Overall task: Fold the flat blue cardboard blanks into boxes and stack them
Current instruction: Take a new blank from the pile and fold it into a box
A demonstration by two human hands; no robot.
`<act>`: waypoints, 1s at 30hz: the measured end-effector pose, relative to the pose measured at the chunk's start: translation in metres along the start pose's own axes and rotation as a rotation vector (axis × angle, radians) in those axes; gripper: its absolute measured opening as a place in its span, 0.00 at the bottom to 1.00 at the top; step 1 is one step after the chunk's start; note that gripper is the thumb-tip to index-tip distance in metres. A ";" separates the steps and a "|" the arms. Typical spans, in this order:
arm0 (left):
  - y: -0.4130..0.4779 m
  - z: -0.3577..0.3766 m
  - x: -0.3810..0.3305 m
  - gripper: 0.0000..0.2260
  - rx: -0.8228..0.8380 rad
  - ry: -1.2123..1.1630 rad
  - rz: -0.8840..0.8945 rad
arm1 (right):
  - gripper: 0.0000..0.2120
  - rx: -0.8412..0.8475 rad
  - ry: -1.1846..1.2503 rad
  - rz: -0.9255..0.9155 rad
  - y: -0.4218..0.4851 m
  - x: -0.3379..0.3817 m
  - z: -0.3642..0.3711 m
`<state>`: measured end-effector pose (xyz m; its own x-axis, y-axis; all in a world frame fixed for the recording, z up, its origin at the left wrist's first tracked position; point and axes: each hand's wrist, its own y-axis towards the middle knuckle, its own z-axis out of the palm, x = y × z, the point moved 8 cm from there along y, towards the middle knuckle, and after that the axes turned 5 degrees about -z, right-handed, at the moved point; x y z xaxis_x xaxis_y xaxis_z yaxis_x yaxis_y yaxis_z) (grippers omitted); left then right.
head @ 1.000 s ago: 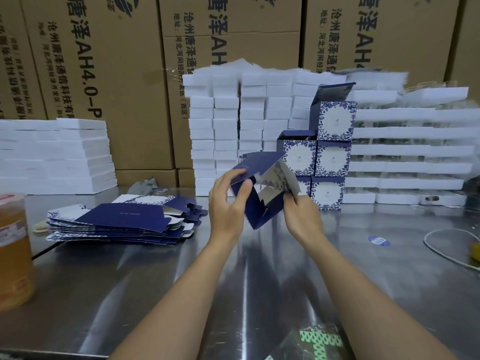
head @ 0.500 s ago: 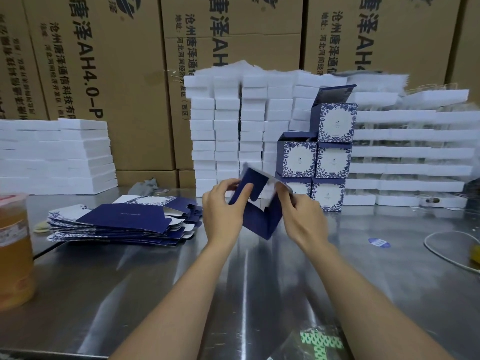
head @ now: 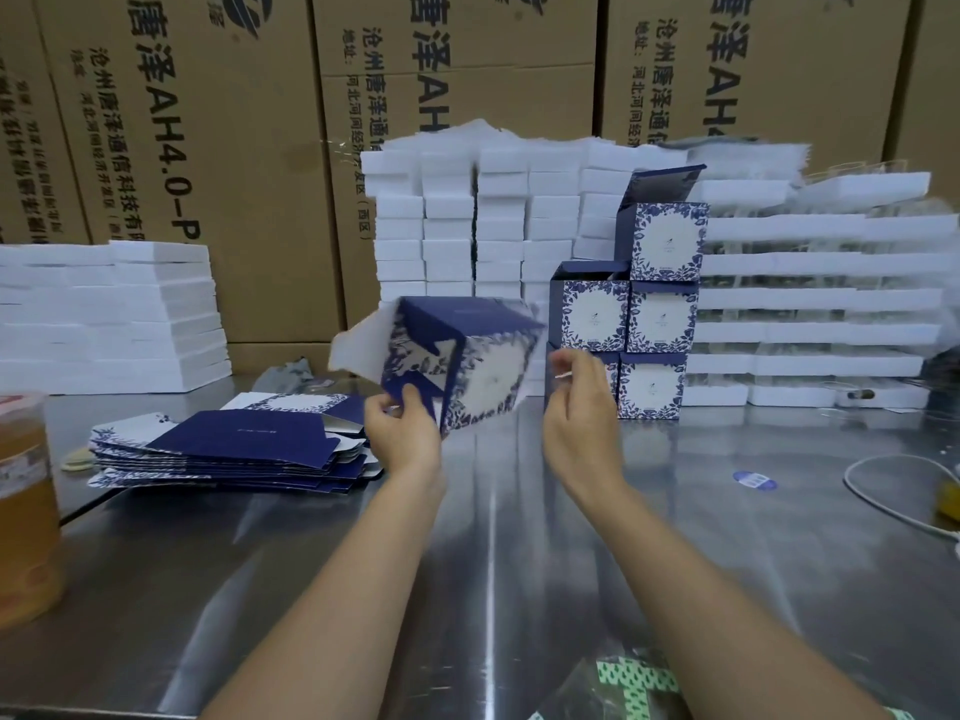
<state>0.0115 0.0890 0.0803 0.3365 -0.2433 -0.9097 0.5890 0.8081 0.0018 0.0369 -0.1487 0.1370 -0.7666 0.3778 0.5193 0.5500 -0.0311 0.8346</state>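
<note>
A half-formed blue box (head: 457,356) with a white floral panel hangs tilted above the steel table, blurred by motion. My left hand (head: 402,433) grips its lower left corner. My right hand (head: 579,407) is just off the box's right side, fingers loosely curled and holding nothing. A pile of flat blue blanks (head: 234,449) lies on the table to the left. Several finished blue boxes (head: 652,314) stand stacked behind my right hand, the top one with its lid flap up.
An amber plastic jar (head: 23,511) stands at the left edge. White foam blocks (head: 467,220) are stacked behind, more at left (head: 109,314) and right (head: 821,283), in front of brown cartons. A white cable (head: 883,496) and a blue sticker (head: 753,480) lie at right.
The folded blank has opened into a box shape and turned, its floral face now toward me. My right hand has come off it; my left hand has shifted to its lower corner.
</note>
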 end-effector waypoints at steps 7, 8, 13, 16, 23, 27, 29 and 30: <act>-0.028 0.032 0.011 0.11 0.321 -0.429 -0.307 | 0.21 0.549 -0.165 0.062 -0.027 -0.007 0.050; -0.031 0.036 0.012 0.11 0.355 -0.375 -0.307 | 0.22 0.517 -0.098 0.065 -0.026 -0.003 0.051; -0.046 0.051 0.017 0.08 0.510 -0.053 -0.251 | 0.18 0.288 0.279 0.255 -0.013 -0.009 0.036; -0.049 0.050 0.023 0.10 0.512 0.082 -0.281 | 0.16 0.255 0.442 0.470 -0.017 -0.022 0.041; -0.081 0.070 0.009 0.22 0.698 0.394 0.049 | 0.13 0.054 0.607 0.581 -0.017 -0.031 0.036; -0.086 0.070 0.009 0.21 0.746 0.362 0.049 | 0.13 0.072 0.654 0.613 -0.016 -0.030 0.035; -0.083 0.067 0.010 0.20 0.707 0.322 0.016 | 0.13 0.095 0.625 0.643 -0.018 -0.032 0.036; -0.080 0.066 0.009 0.19 0.689 0.295 0.000 | 0.13 0.121 0.613 0.651 -0.019 -0.031 0.037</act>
<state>0.0157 -0.0135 0.0992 0.1821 -0.0107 -0.9832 0.9484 0.2657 0.1728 0.0625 -0.1259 0.0978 -0.3141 -0.2410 0.9183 0.9416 0.0443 0.3337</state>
